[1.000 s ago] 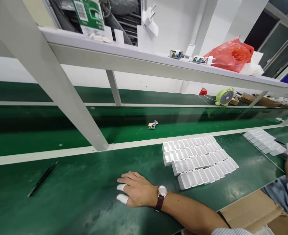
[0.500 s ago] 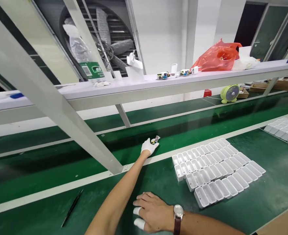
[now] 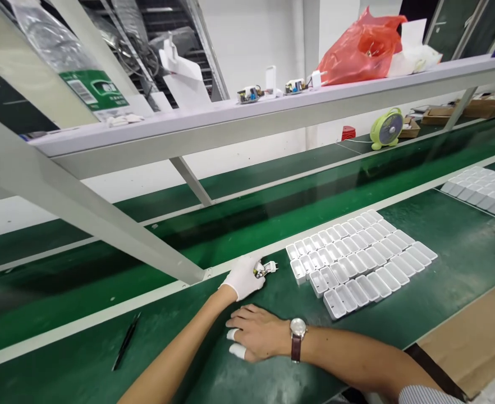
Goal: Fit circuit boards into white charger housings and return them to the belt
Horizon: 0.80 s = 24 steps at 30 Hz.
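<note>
My left hand (image 3: 242,279), in a white glove, is closed around a small circuit board (image 3: 259,272). A white plug piece (image 3: 269,267) with metal pins sticks out to the right of it, apparently joined to the board. The glove hides much of the board. My right hand (image 3: 259,332) lies palm down on the green work surface just below, fingers spread and holding nothing. Two of its fingertips wear white covers, and a watch (image 3: 298,327) is on the wrist. Rows of open white plastic cases (image 3: 359,252) stand to the right of both hands.
Black tweezers (image 3: 126,341) lie at the left. Behind a pale rail runs a green conveyor belt (image 3: 230,231), with a slanted metal post (image 3: 117,224) at its left. The shelf (image 3: 180,126) above carries boards, a bottle and a red bag (image 3: 359,50). More cases (image 3: 479,188) stand far right.
My left hand has come back from over the belt to the near work surface, bringing the circuit board with it. My right hand stays flat on the surface. The view has shifted.
</note>
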Each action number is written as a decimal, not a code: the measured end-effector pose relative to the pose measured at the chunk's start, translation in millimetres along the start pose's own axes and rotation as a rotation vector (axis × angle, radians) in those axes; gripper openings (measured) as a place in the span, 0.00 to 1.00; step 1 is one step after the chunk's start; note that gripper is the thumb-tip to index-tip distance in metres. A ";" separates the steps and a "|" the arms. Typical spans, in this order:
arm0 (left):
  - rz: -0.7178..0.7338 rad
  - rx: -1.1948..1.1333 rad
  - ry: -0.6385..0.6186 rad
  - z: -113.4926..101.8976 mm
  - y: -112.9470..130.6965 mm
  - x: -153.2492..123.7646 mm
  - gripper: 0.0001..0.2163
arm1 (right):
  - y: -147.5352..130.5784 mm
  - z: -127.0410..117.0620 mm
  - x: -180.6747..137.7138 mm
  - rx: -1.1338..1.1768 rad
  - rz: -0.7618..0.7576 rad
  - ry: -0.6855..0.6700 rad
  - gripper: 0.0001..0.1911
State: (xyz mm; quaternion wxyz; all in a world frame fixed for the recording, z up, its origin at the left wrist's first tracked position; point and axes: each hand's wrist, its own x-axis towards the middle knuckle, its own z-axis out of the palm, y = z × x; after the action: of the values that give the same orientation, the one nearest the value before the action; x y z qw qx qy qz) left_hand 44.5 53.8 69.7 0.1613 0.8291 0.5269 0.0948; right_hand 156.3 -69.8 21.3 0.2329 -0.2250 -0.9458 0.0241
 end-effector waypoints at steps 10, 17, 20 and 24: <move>0.203 0.060 -0.083 -9.2 83.7 -21.9 0.22 | -1.4 6.0 1.6 -0.014 0.020 -0.046 0.18; 0.212 0.000 -0.073 -12.8 110.0 -15.2 0.13 | 0.3 -0.6 -0.6 -0.030 -0.031 -0.049 0.13; 0.058 -0.044 0.142 -43.3 66.0 -35.1 0.16 | 7.0 -12.3 -0.1 -0.007 -0.044 0.004 0.12; -0.248 0.125 0.284 -68.1 -18.8 -77.5 0.17 | 25.0 -27.5 3.7 0.021 0.094 0.096 0.14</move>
State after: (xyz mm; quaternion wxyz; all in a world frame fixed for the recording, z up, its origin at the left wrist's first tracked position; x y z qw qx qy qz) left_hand -26.7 2.5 127.1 0.0443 0.7446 0.6472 0.1572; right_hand 176.2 -47.3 43.7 0.2792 -0.2674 -0.9216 0.0341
